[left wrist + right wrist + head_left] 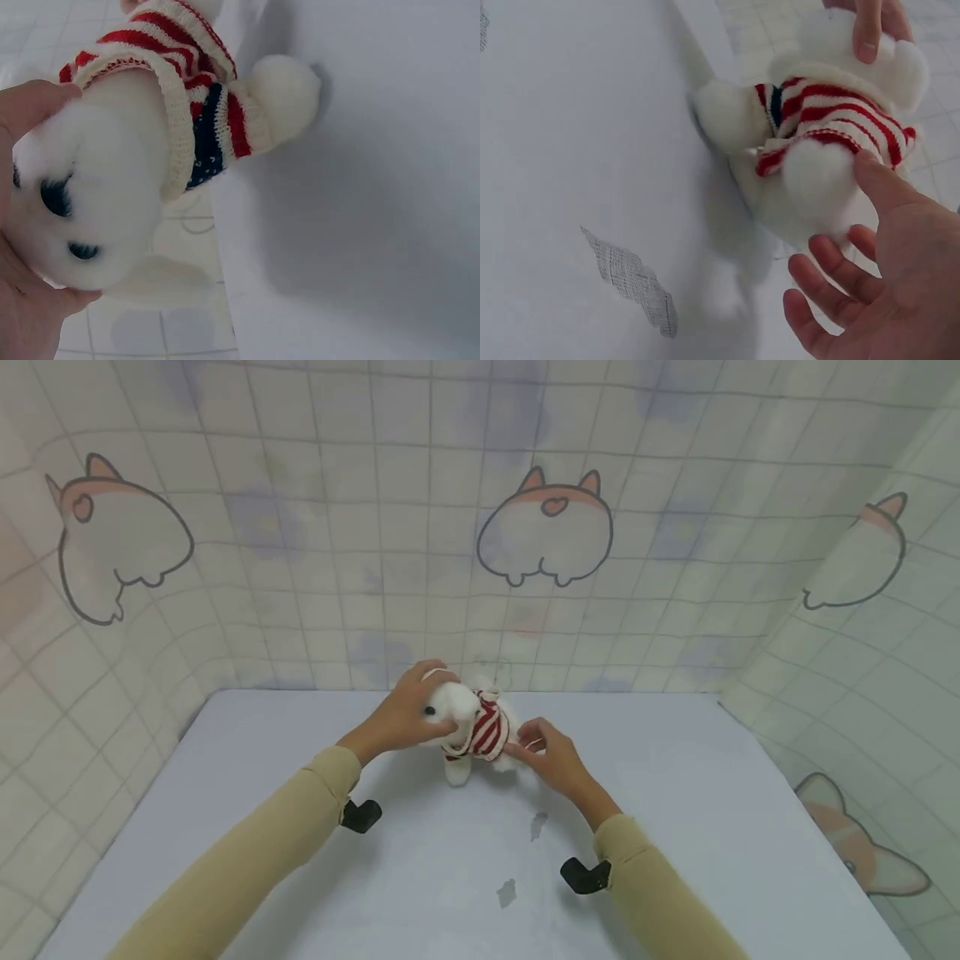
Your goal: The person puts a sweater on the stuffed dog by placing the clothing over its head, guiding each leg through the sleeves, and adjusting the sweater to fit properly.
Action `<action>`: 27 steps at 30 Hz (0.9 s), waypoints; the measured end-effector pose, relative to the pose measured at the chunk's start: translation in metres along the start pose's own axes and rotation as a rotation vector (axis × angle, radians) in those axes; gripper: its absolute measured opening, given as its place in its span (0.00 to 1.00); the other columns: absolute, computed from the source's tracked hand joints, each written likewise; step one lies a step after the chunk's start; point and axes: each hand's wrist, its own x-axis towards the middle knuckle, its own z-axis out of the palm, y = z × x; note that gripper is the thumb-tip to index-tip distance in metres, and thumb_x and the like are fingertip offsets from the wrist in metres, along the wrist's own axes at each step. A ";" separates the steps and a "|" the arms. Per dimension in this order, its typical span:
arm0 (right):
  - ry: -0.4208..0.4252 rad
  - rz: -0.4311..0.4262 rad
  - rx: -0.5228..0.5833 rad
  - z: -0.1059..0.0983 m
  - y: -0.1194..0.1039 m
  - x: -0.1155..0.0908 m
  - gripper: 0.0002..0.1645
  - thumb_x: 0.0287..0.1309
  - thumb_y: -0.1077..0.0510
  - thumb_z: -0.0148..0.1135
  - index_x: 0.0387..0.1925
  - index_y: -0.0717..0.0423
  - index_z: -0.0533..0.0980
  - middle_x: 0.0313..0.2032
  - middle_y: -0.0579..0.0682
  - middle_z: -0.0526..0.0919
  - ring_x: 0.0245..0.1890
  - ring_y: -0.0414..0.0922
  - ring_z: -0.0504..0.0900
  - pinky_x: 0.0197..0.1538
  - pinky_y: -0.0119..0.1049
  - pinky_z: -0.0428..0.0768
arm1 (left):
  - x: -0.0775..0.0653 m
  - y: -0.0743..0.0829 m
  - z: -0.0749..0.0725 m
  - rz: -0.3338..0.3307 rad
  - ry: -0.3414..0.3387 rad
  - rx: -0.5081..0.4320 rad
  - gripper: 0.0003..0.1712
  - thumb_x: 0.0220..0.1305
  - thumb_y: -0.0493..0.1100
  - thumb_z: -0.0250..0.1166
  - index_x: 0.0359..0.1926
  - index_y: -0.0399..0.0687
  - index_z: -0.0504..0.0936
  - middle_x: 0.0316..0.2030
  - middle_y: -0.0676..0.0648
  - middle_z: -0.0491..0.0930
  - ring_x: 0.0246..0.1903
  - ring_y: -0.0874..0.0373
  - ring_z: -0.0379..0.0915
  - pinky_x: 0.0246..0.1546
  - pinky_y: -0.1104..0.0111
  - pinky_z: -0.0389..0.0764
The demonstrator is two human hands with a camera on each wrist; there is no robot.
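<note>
A white plush toy dog (452, 702) in a red-and-white striped knitted sweater (490, 728) is on the table near its back edge. My left hand (408, 712) grips the toy's head, fingers over the top and thumb beneath. Its dark eyes and nose show in the left wrist view, along with a navy patch (208, 135) on the sweater. My right hand (553, 760) is at the toy's rear. In the right wrist view its thumb (877, 176) touches the sweater's back hem, just above a round fluffy white part (819, 180), while the other fingers are loosely bent and apart from the toy.
The pale table (652, 793) has two grey patches (507, 893) toward the front. Behind and on both sides hangs a gridded cloth (405, 552) with corgi drawings, close behind the toy. Each sleeved wrist carries a black camera mount (362, 816).
</note>
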 end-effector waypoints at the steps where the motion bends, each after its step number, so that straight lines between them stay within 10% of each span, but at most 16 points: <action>1: -0.014 0.021 0.014 0.002 0.000 -0.002 0.25 0.56 0.42 0.67 0.49 0.49 0.71 0.46 0.51 0.81 0.46 0.45 0.80 0.47 0.39 0.78 | -0.002 -0.001 -0.001 -0.004 -0.001 -0.009 0.36 0.52 0.51 0.73 0.62 0.55 0.70 0.70 0.45 0.57 0.67 0.43 0.58 0.59 0.45 0.72; 8: -0.057 0.017 0.175 0.010 -0.014 -0.005 0.32 0.53 0.50 0.71 0.57 0.48 0.66 0.48 0.55 0.83 0.40 0.43 0.82 0.41 0.34 0.79 | -0.011 -0.013 -0.005 -0.052 0.033 -0.145 0.36 0.50 0.48 0.75 0.59 0.50 0.70 0.65 0.44 0.62 0.60 0.45 0.66 0.57 0.46 0.74; 15: 0.102 -0.068 0.072 -0.001 -0.022 -0.006 0.21 0.56 0.56 0.66 0.52 0.49 0.73 0.47 0.53 0.83 0.43 0.47 0.80 0.43 0.38 0.79 | -0.026 -0.021 0.021 -0.206 0.012 -0.279 0.40 0.50 0.55 0.74 0.62 0.50 0.68 0.62 0.44 0.66 0.57 0.46 0.67 0.55 0.48 0.74; 27: 0.043 -0.088 0.064 -0.009 -0.017 -0.011 0.22 0.58 0.54 0.66 0.54 0.48 0.74 0.45 0.54 0.84 0.42 0.46 0.81 0.40 0.33 0.78 | -0.053 -0.013 0.052 -0.364 -0.035 -0.414 0.44 0.44 0.59 0.77 0.60 0.52 0.66 0.58 0.45 0.70 0.57 0.48 0.68 0.55 0.49 0.72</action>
